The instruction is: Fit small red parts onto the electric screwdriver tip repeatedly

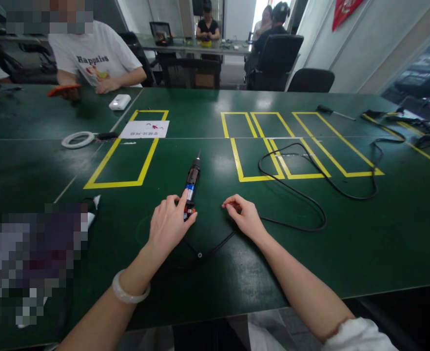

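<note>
An electric screwdriver [193, 175] lies on the green table, its thin bit pointing away from me. It has a black body, a blue-and-white label and small red and orange parts near its rear. My left hand [171, 214] grips the rear part, with the thumb on the right and the index finger along the label. Just to the right, my right hand [242, 214] is loosely closed, thumb close to the index finger, and nothing shows in it. A black cord [291, 225] passes beneath my right wrist and loops across the table's right side.
Yellow tape outlines [262, 179] mark the table [215, 292]. A printed paper [145, 129], a coiled white cable [78, 140] and a white case [120, 102] are farther left. At the far right lie a screwdriver [335, 113] and dark cables [427, 134]. A person [98, 56] sits opposite.
</note>
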Available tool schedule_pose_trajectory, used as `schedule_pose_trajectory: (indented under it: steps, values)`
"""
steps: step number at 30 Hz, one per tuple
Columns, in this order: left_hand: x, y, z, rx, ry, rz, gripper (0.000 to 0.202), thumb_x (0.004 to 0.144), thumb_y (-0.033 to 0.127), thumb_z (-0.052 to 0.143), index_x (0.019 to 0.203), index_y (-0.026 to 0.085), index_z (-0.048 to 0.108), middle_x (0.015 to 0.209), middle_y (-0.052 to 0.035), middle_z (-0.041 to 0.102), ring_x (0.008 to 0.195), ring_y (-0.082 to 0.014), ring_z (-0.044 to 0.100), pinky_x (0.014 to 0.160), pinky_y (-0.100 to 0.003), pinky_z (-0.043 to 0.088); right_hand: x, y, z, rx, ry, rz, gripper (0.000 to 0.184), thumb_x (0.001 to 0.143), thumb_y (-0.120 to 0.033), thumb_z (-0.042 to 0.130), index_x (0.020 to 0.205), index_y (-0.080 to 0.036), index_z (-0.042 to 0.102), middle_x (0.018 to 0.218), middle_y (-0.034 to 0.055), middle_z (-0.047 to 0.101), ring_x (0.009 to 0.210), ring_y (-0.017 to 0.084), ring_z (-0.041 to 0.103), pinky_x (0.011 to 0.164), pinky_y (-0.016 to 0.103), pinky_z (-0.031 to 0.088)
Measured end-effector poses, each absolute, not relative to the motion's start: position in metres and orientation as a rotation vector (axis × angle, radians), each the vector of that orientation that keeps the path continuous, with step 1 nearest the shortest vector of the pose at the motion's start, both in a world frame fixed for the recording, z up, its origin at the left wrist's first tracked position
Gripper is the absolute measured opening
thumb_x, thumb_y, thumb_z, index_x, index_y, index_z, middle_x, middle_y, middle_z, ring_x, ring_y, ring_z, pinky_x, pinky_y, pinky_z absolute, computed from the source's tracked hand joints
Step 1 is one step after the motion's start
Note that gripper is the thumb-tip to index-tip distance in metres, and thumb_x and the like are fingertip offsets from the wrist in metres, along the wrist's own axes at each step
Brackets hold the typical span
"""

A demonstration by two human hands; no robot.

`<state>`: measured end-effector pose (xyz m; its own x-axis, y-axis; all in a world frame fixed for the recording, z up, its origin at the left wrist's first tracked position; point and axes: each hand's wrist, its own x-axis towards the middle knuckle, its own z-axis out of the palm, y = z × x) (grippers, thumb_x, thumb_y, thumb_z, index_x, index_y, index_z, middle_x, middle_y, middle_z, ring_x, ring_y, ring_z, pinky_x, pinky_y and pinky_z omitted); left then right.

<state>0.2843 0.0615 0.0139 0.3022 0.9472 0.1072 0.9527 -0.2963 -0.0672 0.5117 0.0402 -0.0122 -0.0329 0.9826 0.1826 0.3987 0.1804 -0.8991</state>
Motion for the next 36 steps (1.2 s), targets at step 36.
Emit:
schedule_pose_trajectory:
  steps: [36]
  values:
    - [0.164,0.108,0.048,-1.865,-2.209,0.003,0.04,0.09,0.047,0.039,0.102,0.017,0.063,0.098,-0.0084,0.066,0.091,-0.0253,0.059,0.086,-0.038,0.042,0.508,0.039,-0.014,-1.344,-1.638,0.829,0.016,0.089,-0.018,0.051,0.09,-0.019,0.067,0.089,0.003,0.07,0.076,0.015,0.061,0.066,0.026,0.044]
